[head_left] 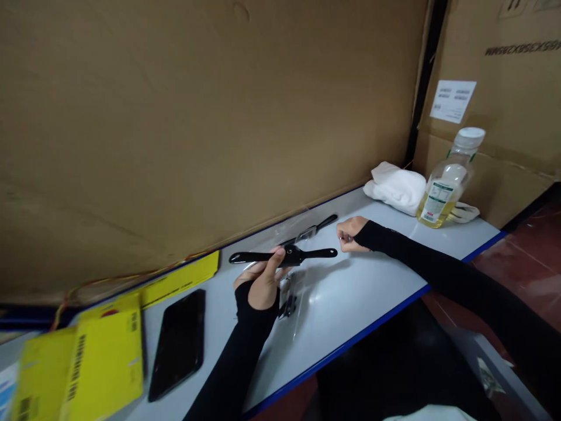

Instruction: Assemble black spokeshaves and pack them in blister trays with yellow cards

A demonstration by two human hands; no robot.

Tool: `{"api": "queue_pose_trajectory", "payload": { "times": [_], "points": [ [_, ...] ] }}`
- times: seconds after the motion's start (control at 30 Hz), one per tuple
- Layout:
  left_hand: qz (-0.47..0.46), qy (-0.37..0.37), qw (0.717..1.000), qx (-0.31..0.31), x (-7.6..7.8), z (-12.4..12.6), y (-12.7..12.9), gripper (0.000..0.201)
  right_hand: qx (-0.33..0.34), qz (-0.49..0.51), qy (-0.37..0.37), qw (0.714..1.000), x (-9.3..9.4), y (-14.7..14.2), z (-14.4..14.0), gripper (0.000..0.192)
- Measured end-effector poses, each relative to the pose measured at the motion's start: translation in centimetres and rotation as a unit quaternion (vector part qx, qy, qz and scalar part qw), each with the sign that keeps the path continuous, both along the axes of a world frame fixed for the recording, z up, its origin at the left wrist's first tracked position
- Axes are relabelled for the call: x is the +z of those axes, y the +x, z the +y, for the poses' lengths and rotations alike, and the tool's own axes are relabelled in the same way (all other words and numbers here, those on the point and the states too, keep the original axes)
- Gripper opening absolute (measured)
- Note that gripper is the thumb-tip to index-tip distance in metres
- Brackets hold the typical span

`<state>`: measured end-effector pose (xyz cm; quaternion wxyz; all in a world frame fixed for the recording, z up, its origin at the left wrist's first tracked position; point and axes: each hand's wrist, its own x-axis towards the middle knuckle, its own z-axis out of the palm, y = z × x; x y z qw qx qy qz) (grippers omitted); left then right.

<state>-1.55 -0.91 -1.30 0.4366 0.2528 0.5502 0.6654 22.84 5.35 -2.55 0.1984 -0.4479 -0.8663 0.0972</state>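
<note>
With my left hand (pixel 263 286) I've clamped the black tool (pixel 312 254); the second black tool (pixel 326 221) lies unheld; right hand's (pixel 353 235) grip, can't tell.

The left hand (pixel 262 286) is closed in a grip, its thumb (pixel 273 264) laid on top and extended forward, its fingers (pixel 246 276) partly hidden, beneath and to the left of the thumb tip. Behind those fingers the left forearm (pixel 230 365), black-sleeved past the wrist, slants up from the near side. The right hand (pixel 354 234) is to the right of the left fingers, apart from them, its own fingers curled inward. Behind these, the right forearm (pixel 438 266), also black-sleeved, stretches back and down rightward
</note>
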Motion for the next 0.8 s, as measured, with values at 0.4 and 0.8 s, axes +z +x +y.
{"api": "queue_pose_trajectory", "payload": {
  "times": [0.4,0.8],
  "points": [
    [0.022,0.017,0.997,-0.072,0.0,-0.8,2.2,0.046,0.063,0.475,-0.247,0.842,2.7,-4.5,-4.3,0.023],
    [0.054,0.075,0.992,-0.081,-0.3,-1.2,2.3,0.040,0.030,0.431,-0.227,0.873,2.3,-5.7,-4.2,0.034]
  ]
}}
